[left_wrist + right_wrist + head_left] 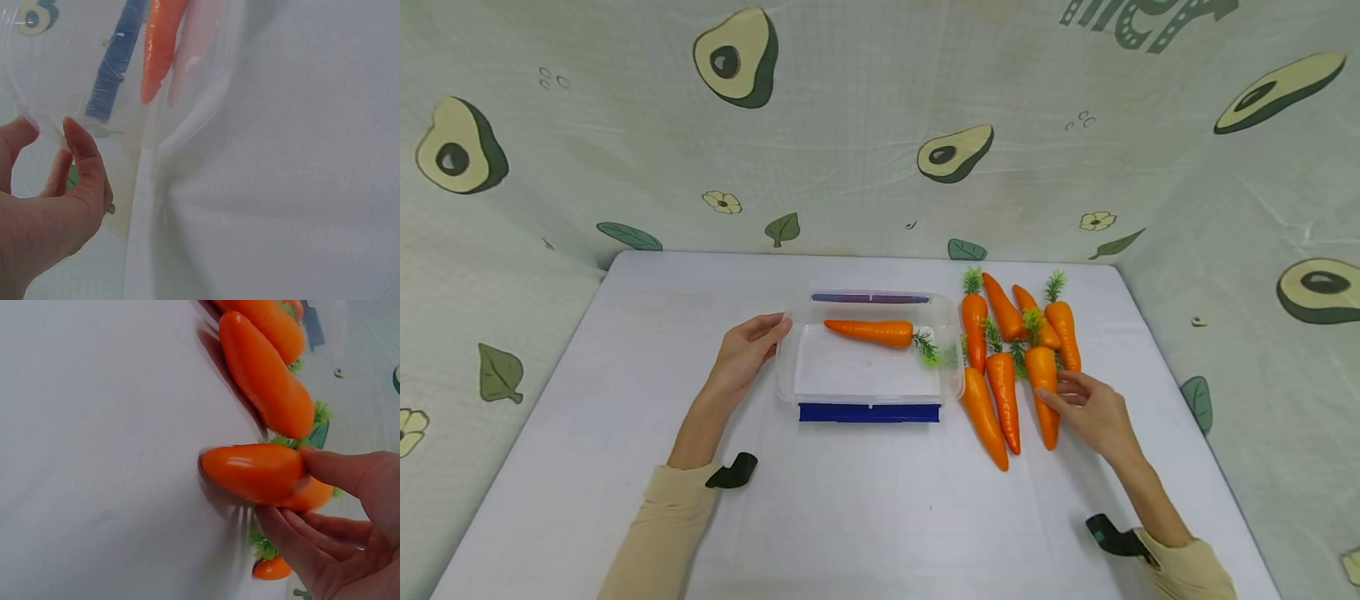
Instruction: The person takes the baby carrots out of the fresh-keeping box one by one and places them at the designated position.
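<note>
My left hand (748,350) pinches the left rim of a clear plastic food container (865,377) with blue clip flaps. Inside the container lies one orange carrot (876,333), its green top pointing right. In the left wrist view, thumb and fingers of the left hand (69,187) meet at the container's edge. My right hand (1097,417) has its thumb and fingers on either side of a carrot (1042,387) in the pile right of the container. The right wrist view shows that carrot (256,472) between thumb and fingers, its tip close to the table.
Several other carrots lie close together beside the container, among them one nearest its right edge (985,417) and one at the far right (1063,333). The white table (865,517) ends at a cloth backdrop (850,167) printed with avocados.
</note>
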### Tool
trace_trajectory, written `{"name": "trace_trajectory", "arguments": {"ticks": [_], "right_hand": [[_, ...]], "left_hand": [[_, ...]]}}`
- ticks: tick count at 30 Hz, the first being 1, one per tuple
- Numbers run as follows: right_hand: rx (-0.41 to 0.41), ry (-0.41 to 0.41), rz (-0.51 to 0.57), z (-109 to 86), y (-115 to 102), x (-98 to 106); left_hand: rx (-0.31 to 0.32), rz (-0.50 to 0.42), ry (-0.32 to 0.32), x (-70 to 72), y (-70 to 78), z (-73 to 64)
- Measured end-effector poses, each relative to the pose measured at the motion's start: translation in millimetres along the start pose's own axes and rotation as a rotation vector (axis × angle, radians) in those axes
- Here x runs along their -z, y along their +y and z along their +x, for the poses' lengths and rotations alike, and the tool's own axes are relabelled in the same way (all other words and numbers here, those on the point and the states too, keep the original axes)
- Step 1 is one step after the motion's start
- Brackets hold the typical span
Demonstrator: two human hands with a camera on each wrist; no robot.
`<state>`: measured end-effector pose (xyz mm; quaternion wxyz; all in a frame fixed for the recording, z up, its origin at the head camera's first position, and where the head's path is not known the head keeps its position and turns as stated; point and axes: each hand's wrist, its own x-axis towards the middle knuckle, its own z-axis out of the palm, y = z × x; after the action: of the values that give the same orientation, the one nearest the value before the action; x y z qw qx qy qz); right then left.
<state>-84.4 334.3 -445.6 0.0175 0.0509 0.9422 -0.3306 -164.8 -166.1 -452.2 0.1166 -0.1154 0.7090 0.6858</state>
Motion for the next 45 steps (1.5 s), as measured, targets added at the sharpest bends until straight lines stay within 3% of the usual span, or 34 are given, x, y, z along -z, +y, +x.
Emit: {"name": "trace_trajectory", "arguments": {"ticks": [16, 27, 38, 45], "right_hand": [[0.005, -0.041, -0.063, 4.7, -1, -2], [0.009, -0.005, -0.076, 6.2, -7, 5], [0.16, 0.098, -0.051, 14.9, -20, 18], [0.217, 0.085, -0.049, 23.0, -35, 21]], "left_hand": [[0.002, -0.008, 0.008, -1.0, -0.7, 0.1], [-0.006, -0.004, 0.005, -0.6, -1.1, 0.2], [-0.007, -0.002, 0.009, -1.1, -0.8, -0.8], [0.0, 0.001, 0.009, -1.2, 1.1, -2.1]]}}
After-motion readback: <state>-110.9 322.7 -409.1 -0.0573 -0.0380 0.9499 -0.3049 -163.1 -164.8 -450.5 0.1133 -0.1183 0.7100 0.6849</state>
